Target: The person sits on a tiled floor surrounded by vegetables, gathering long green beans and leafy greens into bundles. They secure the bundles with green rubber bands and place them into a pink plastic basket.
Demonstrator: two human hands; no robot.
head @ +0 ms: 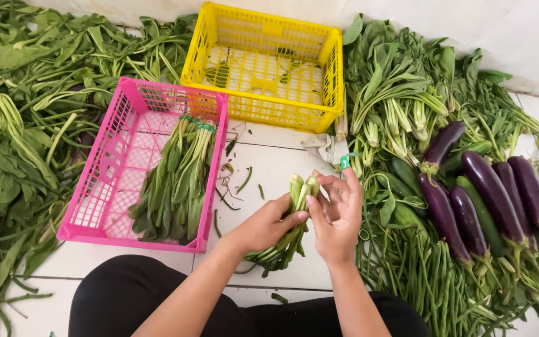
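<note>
I see a white tiled floor [276, 165] carrying everything. Pink crate [104, 187] sits left of centre, yellow crate [263, 106] just behind it, corners nearly touching. Loose leafy greens [26, 112] heaped on the left. On the right, another pile of leafy greens [400, 81], purple eggplants [494, 193] lying on top, long beans [432, 281] in front. Green scraps [244, 181] scattered on the bare tiles between the crates and my lap.
</note>
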